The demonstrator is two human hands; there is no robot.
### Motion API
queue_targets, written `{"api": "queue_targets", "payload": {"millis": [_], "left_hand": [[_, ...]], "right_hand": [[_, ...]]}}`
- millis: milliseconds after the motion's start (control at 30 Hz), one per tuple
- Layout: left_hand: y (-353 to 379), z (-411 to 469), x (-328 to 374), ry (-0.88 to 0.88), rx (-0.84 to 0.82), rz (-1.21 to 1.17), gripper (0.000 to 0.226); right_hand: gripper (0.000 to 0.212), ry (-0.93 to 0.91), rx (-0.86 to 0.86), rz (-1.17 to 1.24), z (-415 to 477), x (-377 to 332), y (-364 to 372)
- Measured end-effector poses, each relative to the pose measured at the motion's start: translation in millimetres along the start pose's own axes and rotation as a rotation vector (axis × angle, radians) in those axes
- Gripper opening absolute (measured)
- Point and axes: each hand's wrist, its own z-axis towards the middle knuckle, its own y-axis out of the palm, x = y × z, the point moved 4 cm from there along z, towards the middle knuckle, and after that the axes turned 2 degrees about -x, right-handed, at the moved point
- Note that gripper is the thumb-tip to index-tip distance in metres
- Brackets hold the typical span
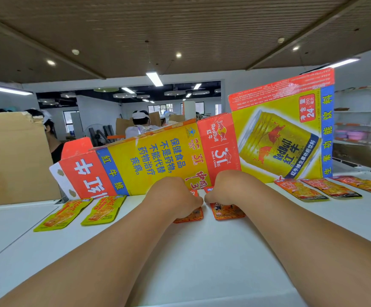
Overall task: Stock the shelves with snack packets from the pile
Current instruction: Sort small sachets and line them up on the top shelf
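Both forearms reach straight forward, knuckles up, hands side by side and nearly touching. The left hand [175, 199] is curled down on the left centre packet [190, 216], gripping its far end. The right hand [225, 191] grips the right centre packet [227, 212] likewise. Both packets lie flat on the white shelf [202, 251].

Count: five orange packets, namely the two held and three [330, 188] in a row to the right. Two yellow packets [103, 210] lie to the left. One flattened drinks carton [158, 158] stands upright behind. One brown cardboard sheet [14, 156] stands far left.
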Motion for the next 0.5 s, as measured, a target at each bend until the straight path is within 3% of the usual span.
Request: {"api": "queue_targets", "payload": {"millis": [500], "left_hand": [[-2.1, -1.8, -4.3, -0.007, 0.001, -0.009, 0.047]], "right_hand": [[0.046, -0.017, 0.056, 0.063, 3.1, 8.3, -5.5]]}}
